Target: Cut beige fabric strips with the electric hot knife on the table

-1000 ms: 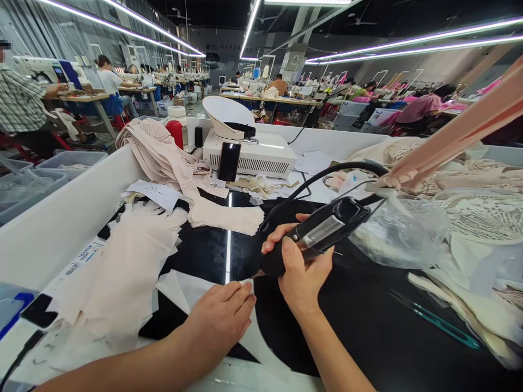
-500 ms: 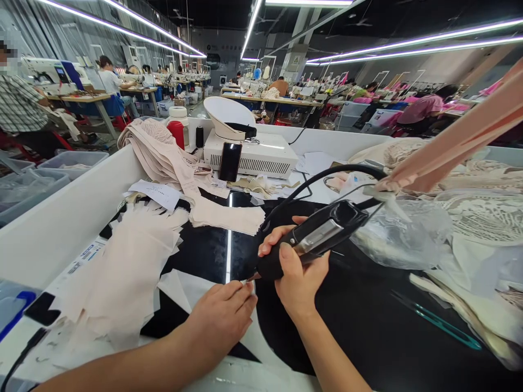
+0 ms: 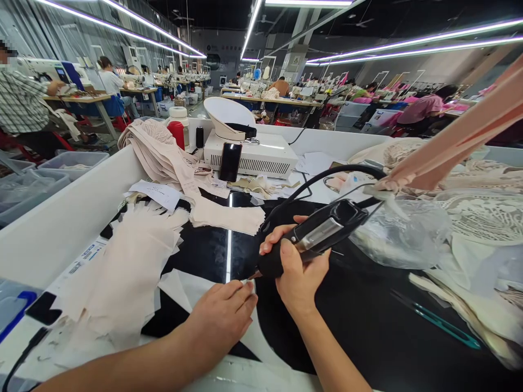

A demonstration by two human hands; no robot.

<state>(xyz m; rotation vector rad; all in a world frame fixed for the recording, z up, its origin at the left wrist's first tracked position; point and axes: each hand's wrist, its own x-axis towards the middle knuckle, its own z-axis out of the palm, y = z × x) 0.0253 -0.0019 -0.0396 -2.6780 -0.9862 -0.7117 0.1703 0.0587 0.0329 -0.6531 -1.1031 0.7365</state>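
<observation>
My right hand (image 3: pixel 296 272) is closed round a black corded hand tool (image 3: pixel 314 234), holding it tilted with its tip pointing down to the left. The tip meets a small pale piece at my left fingertips. My left hand (image 3: pixel 223 318) lies palm down on the black table top (image 3: pixel 368 321), fingers together, pressing on that small piece (image 3: pixel 247 282). What the piece is cannot be made out. The tool's black cable (image 3: pixel 322 177) loops up and back over the table.
Stacks of cut beige fabric pieces (image 3: pixel 126 261) lie at the left, a folded pile (image 3: pixel 157 149) behind them. A white machine (image 3: pixel 249 149) stands at the back. Lace and a plastic bag (image 3: pixel 402 231) fill the right side, green snips (image 3: pixel 433 318) near them. People work at tables beyond.
My right hand and the tool have shifted slightly left and down toward the left fingertips. The left hand has stayed almost still.
</observation>
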